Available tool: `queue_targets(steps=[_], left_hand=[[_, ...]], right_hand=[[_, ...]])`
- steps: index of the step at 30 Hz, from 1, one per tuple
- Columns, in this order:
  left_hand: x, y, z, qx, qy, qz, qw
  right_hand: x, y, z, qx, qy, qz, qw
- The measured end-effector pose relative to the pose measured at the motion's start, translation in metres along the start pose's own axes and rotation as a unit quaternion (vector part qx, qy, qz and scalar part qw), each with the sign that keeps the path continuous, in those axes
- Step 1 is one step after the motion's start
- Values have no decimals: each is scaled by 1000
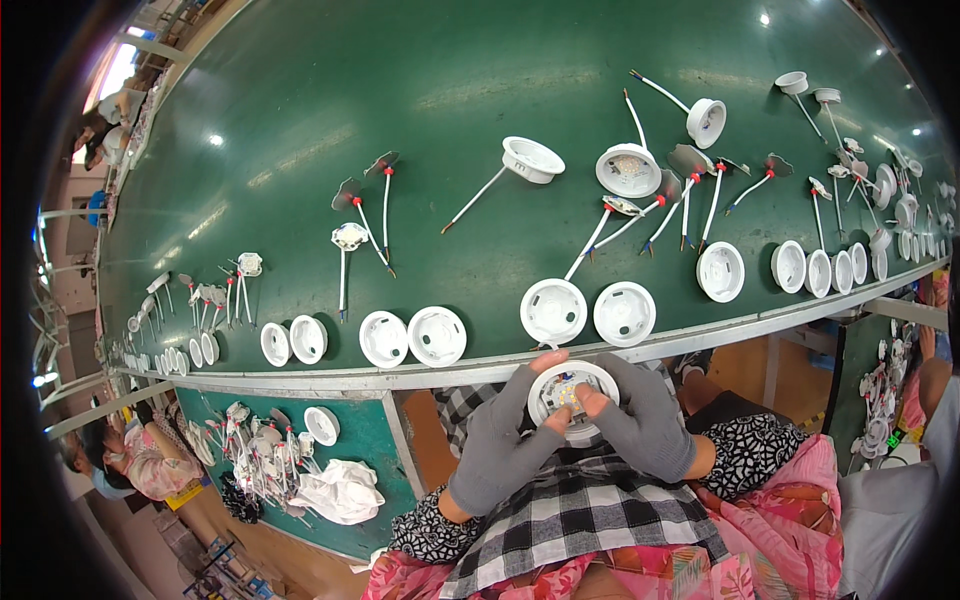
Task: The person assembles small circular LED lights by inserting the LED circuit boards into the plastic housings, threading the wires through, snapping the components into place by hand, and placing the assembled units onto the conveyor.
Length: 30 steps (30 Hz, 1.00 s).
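Over my lap, just off the bench edge, my left hand (503,443) and my right hand (645,422), both in grey fingerless gloves, hold a round white lamp housing (539,397). Inside the housing is a small LED board (567,388) with yellow dots and a bit of wiring. My right thumb presses on the board, and my left thumb lies at the housing's lower rim. Fingers behind the housing are hidden. Closest on the bench are two white housings, one (553,311) left and one (625,314) right, lying with their hollow sides up.
The green conveyor-like bench (300,120) has a metal edge (480,365). Several housings and LED boards with white cables, such as one board (349,237), lie along it. A lower green table (370,430) at left bears a pile of wired parts (265,450) and a white bag (340,492). Co-workers sit on both sides.
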<state>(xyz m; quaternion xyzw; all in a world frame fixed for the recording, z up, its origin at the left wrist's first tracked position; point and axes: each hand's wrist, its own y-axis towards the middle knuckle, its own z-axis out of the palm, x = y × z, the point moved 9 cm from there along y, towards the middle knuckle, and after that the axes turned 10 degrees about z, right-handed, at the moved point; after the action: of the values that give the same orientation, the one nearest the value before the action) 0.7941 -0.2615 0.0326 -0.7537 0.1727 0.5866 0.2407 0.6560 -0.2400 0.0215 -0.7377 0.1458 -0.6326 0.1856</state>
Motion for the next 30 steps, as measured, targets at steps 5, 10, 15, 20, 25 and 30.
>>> queue_targets(steps=[5,10,15,20,25,30], left_hand=[[5,-2,2,-24,-103,-58,993],[7,-2,2,-21,-97,-59,993],[14,-3,4,-30,-117,-47,992],[13,-2,3,-28,-126,-45,991],[12,-3,1,-37,-130,-50,990],[11,-3,1,-44,-93,-48,993]], right_hand=[[0,-1,2,-8,2,-9,1000],[1,-2,3,-4,5,-6,1000],[-3,-4,6,4,2,5,1000],[5,-6,6,-6,17,-3,1000],[3,-4,8,0,15,-5,1000],[1,-4,7,7,2,-8,1000]])
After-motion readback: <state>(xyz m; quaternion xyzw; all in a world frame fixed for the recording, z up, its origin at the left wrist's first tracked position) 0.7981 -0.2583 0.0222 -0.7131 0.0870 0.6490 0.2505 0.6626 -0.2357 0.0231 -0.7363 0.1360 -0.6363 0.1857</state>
